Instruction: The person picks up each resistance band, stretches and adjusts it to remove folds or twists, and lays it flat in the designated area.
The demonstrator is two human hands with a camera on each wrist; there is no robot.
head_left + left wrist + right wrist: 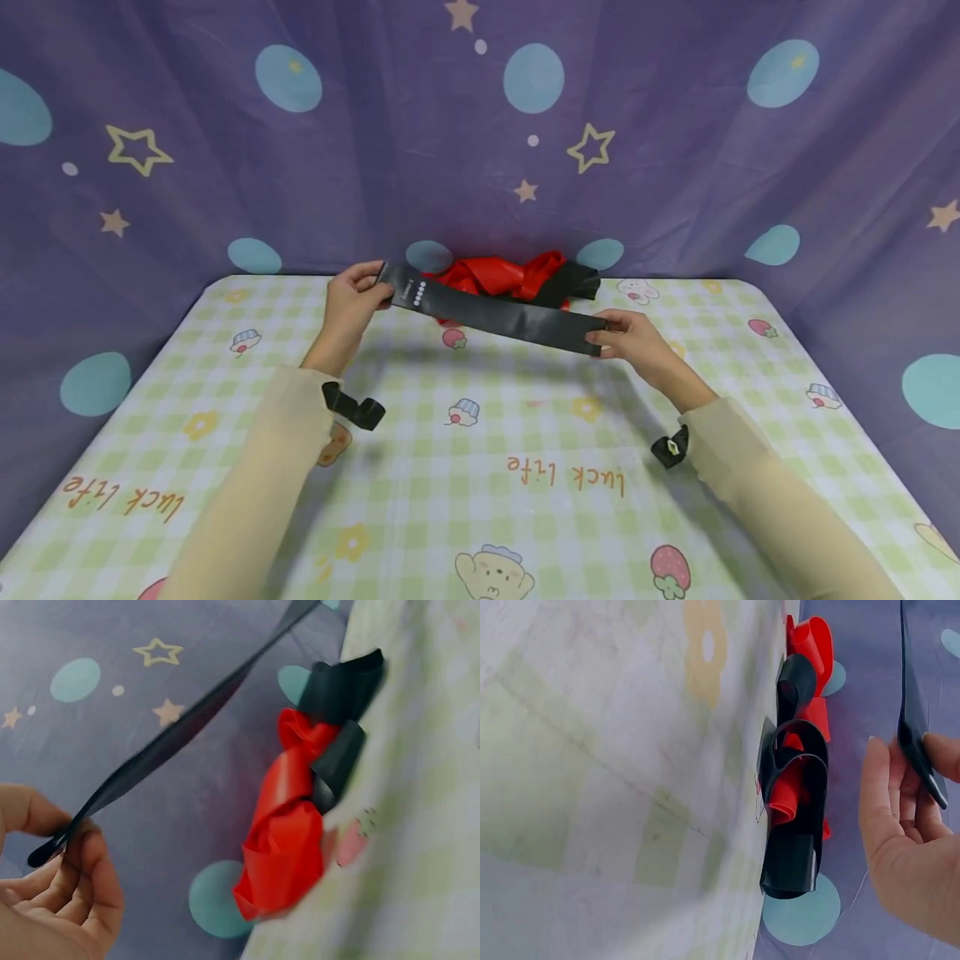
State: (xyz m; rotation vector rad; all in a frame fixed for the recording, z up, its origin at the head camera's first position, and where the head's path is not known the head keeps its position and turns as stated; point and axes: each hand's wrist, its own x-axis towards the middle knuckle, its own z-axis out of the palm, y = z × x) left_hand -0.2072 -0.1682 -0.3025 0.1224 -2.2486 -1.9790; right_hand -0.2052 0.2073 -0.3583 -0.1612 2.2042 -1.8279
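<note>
A flat black resistance band (495,317) is stretched out lengthwise above the table, with a small column of white dots and faint lettering near its left end. My left hand (351,307) pinches that end between thumb and fingers. At the other end, slightly lower, my right hand (636,340) pinches the band. In the left wrist view, the band (169,742) runs up and away from the left hand (64,896), seen nearly edge-on. The right wrist view shows the right hand (907,840) with the thumb on one face of the band.
Behind the held band lies a crumpled heap of red bands (491,273) and black bands (579,282), at the table's far edge. A checked cloth with printed figures covers the table (420,492). A purple patterned curtain (420,150) hangs right behind it.
</note>
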